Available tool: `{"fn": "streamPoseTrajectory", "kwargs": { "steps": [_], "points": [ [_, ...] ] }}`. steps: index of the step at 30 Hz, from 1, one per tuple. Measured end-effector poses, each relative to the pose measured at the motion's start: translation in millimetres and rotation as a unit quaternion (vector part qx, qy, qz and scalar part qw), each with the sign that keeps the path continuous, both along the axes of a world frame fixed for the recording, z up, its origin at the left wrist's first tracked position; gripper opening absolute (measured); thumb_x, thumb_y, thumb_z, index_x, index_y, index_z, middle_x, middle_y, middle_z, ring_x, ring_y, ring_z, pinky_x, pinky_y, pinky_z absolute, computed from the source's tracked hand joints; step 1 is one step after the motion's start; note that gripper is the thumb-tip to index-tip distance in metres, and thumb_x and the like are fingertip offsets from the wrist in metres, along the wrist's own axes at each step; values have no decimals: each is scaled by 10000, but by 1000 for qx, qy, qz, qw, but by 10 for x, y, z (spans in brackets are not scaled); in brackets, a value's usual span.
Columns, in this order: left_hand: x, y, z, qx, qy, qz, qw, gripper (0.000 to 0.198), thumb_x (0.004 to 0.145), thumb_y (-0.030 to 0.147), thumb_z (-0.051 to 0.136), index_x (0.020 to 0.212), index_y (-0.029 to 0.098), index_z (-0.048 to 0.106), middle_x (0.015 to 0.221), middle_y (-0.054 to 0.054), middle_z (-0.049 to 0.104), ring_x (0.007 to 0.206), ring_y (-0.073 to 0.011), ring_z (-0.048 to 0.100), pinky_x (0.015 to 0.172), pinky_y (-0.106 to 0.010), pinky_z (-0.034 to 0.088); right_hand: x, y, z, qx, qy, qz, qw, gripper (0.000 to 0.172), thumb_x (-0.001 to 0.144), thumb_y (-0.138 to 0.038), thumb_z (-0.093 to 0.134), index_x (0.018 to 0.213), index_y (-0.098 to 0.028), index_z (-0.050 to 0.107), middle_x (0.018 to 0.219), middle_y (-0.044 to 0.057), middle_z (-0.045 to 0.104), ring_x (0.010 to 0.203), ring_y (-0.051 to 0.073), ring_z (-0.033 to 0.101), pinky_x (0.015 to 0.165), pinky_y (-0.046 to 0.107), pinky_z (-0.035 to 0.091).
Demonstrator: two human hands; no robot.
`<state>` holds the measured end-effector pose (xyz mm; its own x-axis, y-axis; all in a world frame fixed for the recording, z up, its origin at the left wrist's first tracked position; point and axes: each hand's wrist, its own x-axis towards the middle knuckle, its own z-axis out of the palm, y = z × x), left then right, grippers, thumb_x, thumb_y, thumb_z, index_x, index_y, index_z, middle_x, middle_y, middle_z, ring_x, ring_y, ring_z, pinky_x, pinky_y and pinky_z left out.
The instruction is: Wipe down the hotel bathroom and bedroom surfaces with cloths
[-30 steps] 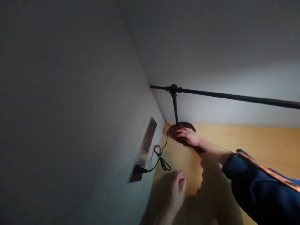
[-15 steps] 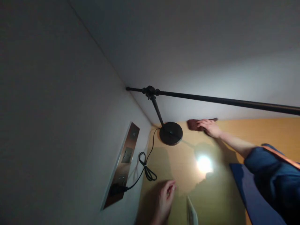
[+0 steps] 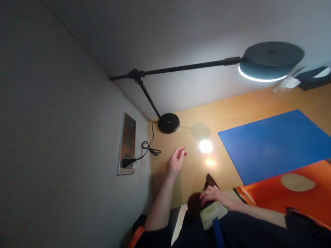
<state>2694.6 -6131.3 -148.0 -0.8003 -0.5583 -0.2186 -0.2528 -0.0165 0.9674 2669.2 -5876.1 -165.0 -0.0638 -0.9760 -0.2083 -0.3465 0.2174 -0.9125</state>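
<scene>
My right hand (image 3: 212,195) rests on a dark brown cloth (image 3: 200,199) at the near edge of the wooden desk (image 3: 232,110), fingers pressed on it. My left hand (image 3: 176,160) hovers above the desk with fingers loosely curled and apart, holding nothing. A black desk lamp stands with its round base (image 3: 168,123) in the far corner; its long arm reaches right to a lit round head (image 3: 269,58). A white tag (image 3: 211,213) hangs by my chest.
A blue mat (image 3: 271,144) and an orange one (image 3: 284,196) lie on the desk at right. A metal socket panel (image 3: 126,144) on the left wall holds the lamp's plug and coiled black cord (image 3: 148,148). A dark box (image 3: 314,77) sits far right.
My right hand has drawn the cloth back from beside the lamp base to the desk's near edge. The view has swung right, showing the lamp head and mats. My left hand has risen slightly.
</scene>
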Motion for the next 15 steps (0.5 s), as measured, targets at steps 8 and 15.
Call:
{"fn": "streamPoseTrajectory", "kwargs": {
  "steps": [8, 15],
  "points": [
    [40, 155, 124, -19, -2, -17, 1000, 373, 845, 447, 581, 1059, 149, 647, 881, -70, 704, 816, -166, 666, 789, -296, 534, -1223, -53, 80, 68, 292, -252, 920, 712, 817, -500, 587, 1450, -220, 422, 1546, 154, 217, 1412, 377, 199, 1113, 584, 229],
    [-1087, 232, 773, 124, 42, -84, 988, 441, 772, 452, 695, 1068, 130, 636, 949, -104, 704, 809, -178, 670, 771, -309, 531, -946, 397, -115, -55, 233, -170, 956, 260, 853, -383, 459, 1004, -465, 654, 1050, -5, 626, 987, 261, 622, 824, 465, 546]
  ]
}}
